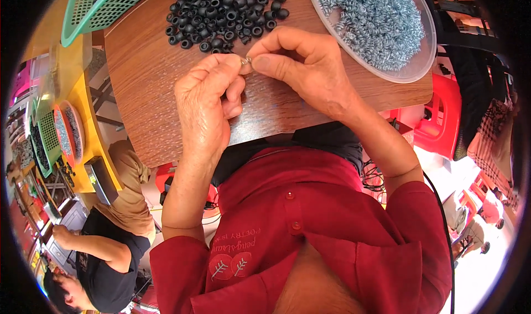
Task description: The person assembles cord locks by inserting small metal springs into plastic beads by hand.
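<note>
Head cam: L hand (206, 93) bent inward, thumb + forefinger pinched, other fingers loosely curled; R hand (318, 68) pinching from opp. side. Both hold a tiny shiny metallic pc. (246, 61) btwn fingertips, over brown table (146, 87) nr. black beads (224, 12); exact shape too small to tell.

Head view: one wide fisheye lens, worn on the person's head, looking steeply down past the chest.
Crimson buttoned cloth shirt (321, 220): nearest the lens, spread across the near middle.
Bare left hand (210, 90) and bare right hand (307, 71): beyond the shirt, seen from above.
Brown wood-grain table (146, 98): faced from above, its far part cut off by the frame.
Yellow table (95, 131): off to the left, tilted by the lens.
Red plastic chair (452, 115): to the right, toward the dark curved rim.
</note>
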A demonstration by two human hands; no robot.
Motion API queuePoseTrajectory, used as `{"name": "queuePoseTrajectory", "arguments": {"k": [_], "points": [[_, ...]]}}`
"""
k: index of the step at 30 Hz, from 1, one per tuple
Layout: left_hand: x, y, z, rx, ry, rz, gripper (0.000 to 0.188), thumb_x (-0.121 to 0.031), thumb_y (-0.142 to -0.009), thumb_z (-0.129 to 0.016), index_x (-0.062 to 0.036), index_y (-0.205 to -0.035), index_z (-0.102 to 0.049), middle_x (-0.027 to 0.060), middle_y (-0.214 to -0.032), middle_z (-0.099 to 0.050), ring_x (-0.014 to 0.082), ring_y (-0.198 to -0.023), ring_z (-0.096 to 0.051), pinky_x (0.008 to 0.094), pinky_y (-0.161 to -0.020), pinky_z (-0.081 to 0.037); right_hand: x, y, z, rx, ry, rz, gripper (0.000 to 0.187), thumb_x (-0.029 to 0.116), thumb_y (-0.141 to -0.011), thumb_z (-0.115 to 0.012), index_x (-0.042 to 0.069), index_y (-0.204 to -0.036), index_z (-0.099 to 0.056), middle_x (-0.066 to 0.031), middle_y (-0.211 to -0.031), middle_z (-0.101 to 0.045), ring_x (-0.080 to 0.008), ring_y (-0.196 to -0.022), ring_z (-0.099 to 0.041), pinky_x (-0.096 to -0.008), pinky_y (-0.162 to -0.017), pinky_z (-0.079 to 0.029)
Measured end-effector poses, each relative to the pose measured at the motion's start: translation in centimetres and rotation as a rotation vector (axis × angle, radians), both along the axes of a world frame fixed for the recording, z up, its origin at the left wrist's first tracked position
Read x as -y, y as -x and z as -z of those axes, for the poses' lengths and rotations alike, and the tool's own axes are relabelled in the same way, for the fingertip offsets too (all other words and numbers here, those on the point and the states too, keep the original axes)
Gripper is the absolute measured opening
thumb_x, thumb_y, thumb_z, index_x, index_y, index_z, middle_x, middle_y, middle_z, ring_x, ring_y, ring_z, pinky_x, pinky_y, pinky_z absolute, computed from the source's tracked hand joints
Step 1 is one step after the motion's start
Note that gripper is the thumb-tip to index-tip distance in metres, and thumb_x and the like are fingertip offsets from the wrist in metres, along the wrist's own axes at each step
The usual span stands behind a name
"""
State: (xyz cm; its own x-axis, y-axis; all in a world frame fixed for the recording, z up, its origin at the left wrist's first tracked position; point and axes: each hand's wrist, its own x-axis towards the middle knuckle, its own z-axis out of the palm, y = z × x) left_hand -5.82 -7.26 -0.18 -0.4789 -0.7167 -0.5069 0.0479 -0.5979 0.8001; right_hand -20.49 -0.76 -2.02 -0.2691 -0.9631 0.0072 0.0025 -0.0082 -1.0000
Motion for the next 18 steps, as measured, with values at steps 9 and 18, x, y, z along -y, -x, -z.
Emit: {"name": "queuePoseTrajectory", "arguments": {"k": [9, 18], "points": [[-0.3, 0.5, 0.0, 0.062, 0.058, -0.026, 0.018, -0.018, -0.087, -0.061, -0.0004, -0.081, -0.060, -0.0030, -0.055, -0.044, 0.0025, -0.045, -0.034, 0.0169, -0.039, -0.023, 0.0, 0.0, 0.7, -0.012, 0.042, 0.029, 0.010, 0.006, -0.079, -0.067, -0.003, -0.083, -0.064, -0.0072, -0.075, -0.064, -0.0104, -0.070, -0.059, -0.0251, -0.063, -0.048], [-0.4, 0.6, -0.3, -0.009, -0.080, -0.037, 0.020, -0.017, -0.088, -0.060, -0.0004, -0.076, -0.057, -0.0018, -0.052, -0.042, 0.0041, -0.040, -0.027, 0.0197, -0.037, -0.019, -0.3, -0.2, 0.9, -0.019, 0.108, 0.035, 0.008, 0.003, -0.080, -0.065, -0.003, -0.084, -0.064, -0.0080, -0.079, -0.063, -0.0115, -0.074, -0.059, -0.0257, -0.065, -0.048]]}}
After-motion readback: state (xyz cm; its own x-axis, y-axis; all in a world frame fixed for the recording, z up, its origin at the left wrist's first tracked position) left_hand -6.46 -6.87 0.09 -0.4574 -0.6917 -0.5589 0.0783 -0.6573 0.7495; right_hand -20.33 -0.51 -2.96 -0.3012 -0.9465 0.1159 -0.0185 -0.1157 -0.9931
